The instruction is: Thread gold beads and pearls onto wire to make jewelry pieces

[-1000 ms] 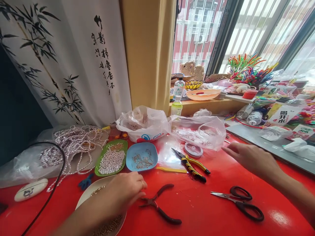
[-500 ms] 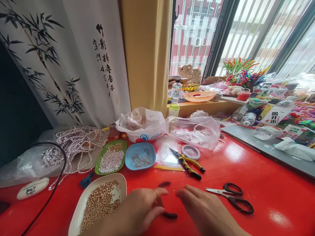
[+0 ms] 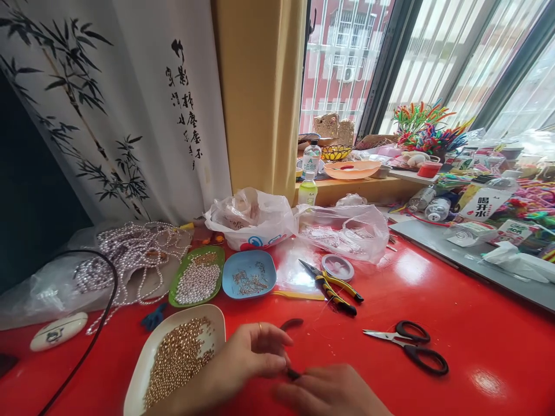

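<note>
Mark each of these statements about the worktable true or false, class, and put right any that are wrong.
1. The gold beads are in the cream dish. True.
2. The blue dish is to the left of the green dish. False: the blue dish is to the right of it.
3. The left hand hides part of the dark-handled pliers. True.
4. The right hand is holding the scissors. False: the scissors lie on the red table, apart from both hands.
5. The yellow-and-black pliers lie to the left of the scissors. True.
6. The bottle of yellow-green liquid lies on its side. False: it stands upright.
</note>
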Tool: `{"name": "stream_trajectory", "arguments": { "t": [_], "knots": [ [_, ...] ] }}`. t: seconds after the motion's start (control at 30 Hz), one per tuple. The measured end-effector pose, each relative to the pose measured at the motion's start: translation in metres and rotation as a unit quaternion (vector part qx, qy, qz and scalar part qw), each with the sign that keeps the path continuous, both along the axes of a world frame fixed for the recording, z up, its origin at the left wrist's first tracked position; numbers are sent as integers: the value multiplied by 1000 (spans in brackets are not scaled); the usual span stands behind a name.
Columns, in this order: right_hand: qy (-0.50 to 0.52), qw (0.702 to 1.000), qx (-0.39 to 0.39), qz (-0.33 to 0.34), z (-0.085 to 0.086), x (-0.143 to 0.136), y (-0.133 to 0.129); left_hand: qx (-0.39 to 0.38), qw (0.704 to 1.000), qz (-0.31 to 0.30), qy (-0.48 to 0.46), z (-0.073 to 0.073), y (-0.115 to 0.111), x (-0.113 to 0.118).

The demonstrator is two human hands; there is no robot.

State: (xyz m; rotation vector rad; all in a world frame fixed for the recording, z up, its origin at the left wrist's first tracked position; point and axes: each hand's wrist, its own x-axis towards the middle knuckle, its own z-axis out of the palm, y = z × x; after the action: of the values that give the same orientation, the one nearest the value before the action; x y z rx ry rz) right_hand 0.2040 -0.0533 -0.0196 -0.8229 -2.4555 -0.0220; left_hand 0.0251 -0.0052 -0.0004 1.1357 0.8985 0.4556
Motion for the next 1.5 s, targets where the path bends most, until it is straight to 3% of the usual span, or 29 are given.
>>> {"name": "stream_trajectory", "arguments": {
  "t": [0.07,0.13,0.17,0.3,0.43,0.57,0.73,0.83,0.93,1.07,1.17,1.37,1.5],
  "knots": [
    [37,995,-41,-80,13,25,16,-12,1000,25,15,1,2,-3],
    [53,969,-46,-235,23,61,42,-24,998,51,15,3,5,-5],
    [28,959,-64,-275,25,79,57,-26,998,64,13,3,6,-5],
    [-31,954,-149,-256,20,135,104,-27,995,96,9,3,12,-6],
    [-36,961,-171,-214,6,149,123,-23,995,95,17,3,17,-7],
    [-19,965,-165,-201,0,150,129,-2,994,105,22,7,19,-9],
    [45,963,-104,-244,9,142,126,17,994,106,8,20,16,-15],
    [80,965,-66,-240,13,122,116,56,992,105,35,26,12,-31],
    [89,976,-52,-192,10,92,104,123,983,94,98,29,10,-57],
    [75,990,-45,-114,5,55,88,242,937,97,231,30,9,-82],
    [51,998,-1,-46,9,36,76,269,927,101,240,31,12,-76],
    [18,999,18,47,24,17,61,186,980,46,58,31,33,-38],
    [-6,998,-7,59,25,14,61,138,990,19,3,27,41,-29]
  ]
}}
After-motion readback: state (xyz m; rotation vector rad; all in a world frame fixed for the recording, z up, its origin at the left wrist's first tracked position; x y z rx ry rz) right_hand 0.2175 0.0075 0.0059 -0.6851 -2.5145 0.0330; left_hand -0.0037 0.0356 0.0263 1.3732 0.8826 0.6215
